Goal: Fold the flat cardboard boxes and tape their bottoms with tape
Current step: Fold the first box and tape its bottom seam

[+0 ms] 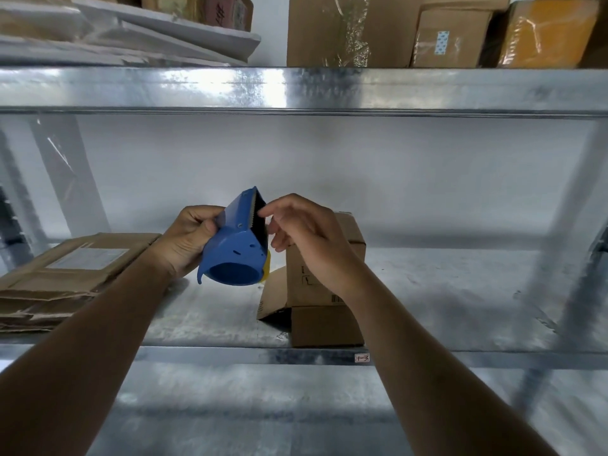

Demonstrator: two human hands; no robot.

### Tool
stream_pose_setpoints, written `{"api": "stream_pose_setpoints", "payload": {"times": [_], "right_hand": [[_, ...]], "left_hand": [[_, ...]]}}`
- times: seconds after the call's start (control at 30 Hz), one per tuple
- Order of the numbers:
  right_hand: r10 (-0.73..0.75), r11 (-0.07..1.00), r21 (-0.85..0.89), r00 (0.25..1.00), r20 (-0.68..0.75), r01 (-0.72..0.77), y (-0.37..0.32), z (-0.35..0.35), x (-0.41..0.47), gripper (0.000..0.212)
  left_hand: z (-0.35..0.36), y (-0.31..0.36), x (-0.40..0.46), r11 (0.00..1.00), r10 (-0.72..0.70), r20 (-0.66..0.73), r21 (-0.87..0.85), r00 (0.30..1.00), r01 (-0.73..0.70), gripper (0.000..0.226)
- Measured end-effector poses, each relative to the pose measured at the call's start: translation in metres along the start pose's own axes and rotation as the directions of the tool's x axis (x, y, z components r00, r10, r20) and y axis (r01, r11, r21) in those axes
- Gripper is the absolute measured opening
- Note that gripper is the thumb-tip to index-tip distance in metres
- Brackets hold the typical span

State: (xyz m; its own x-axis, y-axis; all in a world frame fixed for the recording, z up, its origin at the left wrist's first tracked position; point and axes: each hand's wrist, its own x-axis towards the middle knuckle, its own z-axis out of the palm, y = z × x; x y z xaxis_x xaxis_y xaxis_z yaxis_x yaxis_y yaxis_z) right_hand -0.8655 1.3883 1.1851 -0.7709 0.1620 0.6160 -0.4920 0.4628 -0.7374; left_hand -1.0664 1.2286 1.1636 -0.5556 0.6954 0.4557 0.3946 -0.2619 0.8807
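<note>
Here the galvanised metal shelf [427, 291] carries a stack of flat cardboard boxes [65, 274] at the left and one folded box [325, 291] standing near the front edge. Above it, the left hand [187, 241] has its fingers clamped round the blue tape dispenser [237, 251], while the right hand [302, 232], fingers loosely apart, reaches for the tape end at the serrated blade [256, 213]. Likely risks: a fingertip nicked on the teeth, or tape sticking back onto the roll.
</note>
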Motion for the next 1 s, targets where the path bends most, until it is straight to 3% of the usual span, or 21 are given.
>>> {"api": "stream_pose_setpoints", "payload": {"times": [0.1, 0.17, 0.2, 0.27, 0.33, 0.4, 0.53, 0.73, 1.0], "right_hand": [[0.040, 0.998, 0.054, 0.998, -0.055, -0.037, -0.003, 0.002, 0.002, 0.035], [0.059, 0.998, 0.042, 0.995, -0.081, -0.056, -0.001, 0.001, 0.004, 0.024], [0.070, 0.997, 0.023, 0.994, -0.087, -0.069, 0.000, -0.002, 0.004, 0.015], [0.111, 0.994, -0.007, 0.989, -0.094, -0.112, -0.001, -0.006, 0.004, 0.010], [0.151, 0.988, -0.006, 0.984, -0.096, -0.152, -0.001, -0.009, 0.003, 0.017], [0.164, 0.985, -0.030, 0.979, -0.119, -0.169, 0.002, -0.011, 0.002, 0.018], [0.130, 0.958, -0.222, 0.966, -0.224, -0.181, 0.011, -0.017, 0.001, 0.019], [-0.024, 0.856, -0.488, 0.931, -0.365, -0.170, 0.016, -0.027, -0.003, 0.012], [-0.044, 0.804, -0.522, 0.847, -0.530, -0.285, 0.028, -0.063, -0.018, 0.027]], "left_hand": [[-0.001, 0.005, -0.006, 1.000, 0.021, 0.028, -0.006, 0.999, -0.021, 0.071], [-0.003, 0.006, -0.008, 0.999, 0.046, 0.040, -0.019, 0.998, -0.045, 0.075], [-0.002, 0.009, -0.009, 0.997, 0.075, 0.058, -0.005, 0.996, -0.075, 0.067], [-0.003, 0.014, -0.012, 0.992, 0.127, 0.107, 0.007, 0.986, -0.129, 0.022], [-0.008, 0.015, -0.012, 0.993, 0.105, 0.118, 0.044, 0.987, -0.111, 0.049], [-0.007, 0.022, -0.011, 0.992, 0.107, 0.061, 0.061, 0.992, -0.111, 0.058], [0.011, 0.042, -0.009, 0.975, 0.140, 0.015, 0.174, 0.990, -0.141, 0.021], [0.023, 0.060, -0.001, 0.930, 0.195, 0.080, 0.301, 0.977, -0.210, 0.030], [0.013, 0.056, 0.012, 0.895, 0.149, 0.090, 0.411, 0.985, -0.173, 0.036]]}}
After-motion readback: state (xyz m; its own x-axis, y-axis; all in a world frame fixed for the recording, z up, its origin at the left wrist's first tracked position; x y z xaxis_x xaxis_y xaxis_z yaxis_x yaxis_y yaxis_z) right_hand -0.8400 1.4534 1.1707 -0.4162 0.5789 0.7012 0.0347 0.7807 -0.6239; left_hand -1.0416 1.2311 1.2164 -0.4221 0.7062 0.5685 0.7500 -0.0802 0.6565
